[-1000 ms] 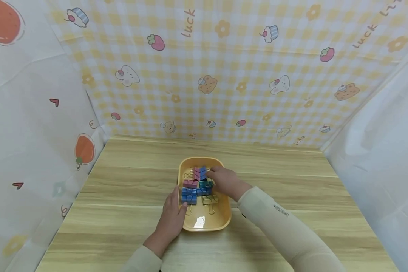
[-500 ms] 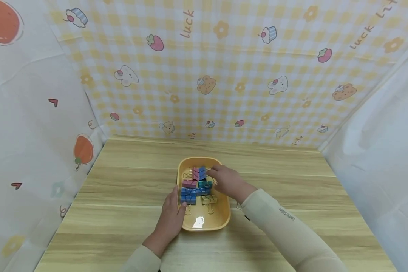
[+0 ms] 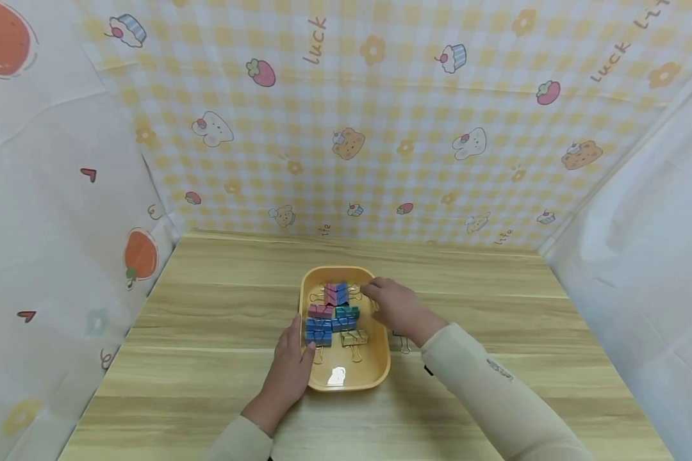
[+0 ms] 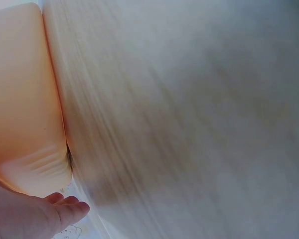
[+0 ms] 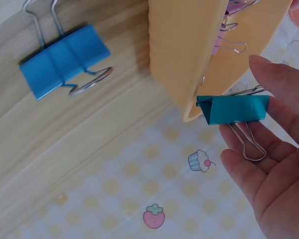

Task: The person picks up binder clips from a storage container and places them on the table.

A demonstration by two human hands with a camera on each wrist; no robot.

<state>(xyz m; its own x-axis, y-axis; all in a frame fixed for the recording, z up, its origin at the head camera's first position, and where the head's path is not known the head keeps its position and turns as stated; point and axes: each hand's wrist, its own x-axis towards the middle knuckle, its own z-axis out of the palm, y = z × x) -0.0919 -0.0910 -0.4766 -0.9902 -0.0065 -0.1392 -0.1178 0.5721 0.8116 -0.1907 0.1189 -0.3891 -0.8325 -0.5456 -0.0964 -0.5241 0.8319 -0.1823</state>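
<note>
A yellow tray [image 3: 346,378] holds several binder clips: pink, blue, a teal one [image 3: 347,312] and a gold one [image 3: 354,337]. My left hand [image 3: 290,362] lies along its left wall, thumb at the rim and fingers fairly straight; the left wrist view has that hand [image 4: 32,214] beside the tray's outer wall [image 4: 25,94]. Over the tray's right rim is my right hand [image 3: 400,310]. In the right wrist view this hand [image 5: 274,154] holds a teal binder clip [image 5: 238,109] by one end, its wire handles sticking out. The palm is partly hidden in the head view.
On the wooden table [image 3: 484,384], just right of the tray, lies a blue binder clip [image 5: 65,62]; the right forearm partly covers it in the head view. A checked, printed cloth [image 3: 346,115] stands behind the table, with white cloth [image 3: 646,269] at the sides.
My right hand has shifted to the right, away from the pink and blue clips, with a clip in its fingers. The blue clip on the table has come into sight. The left hand stays put.
</note>
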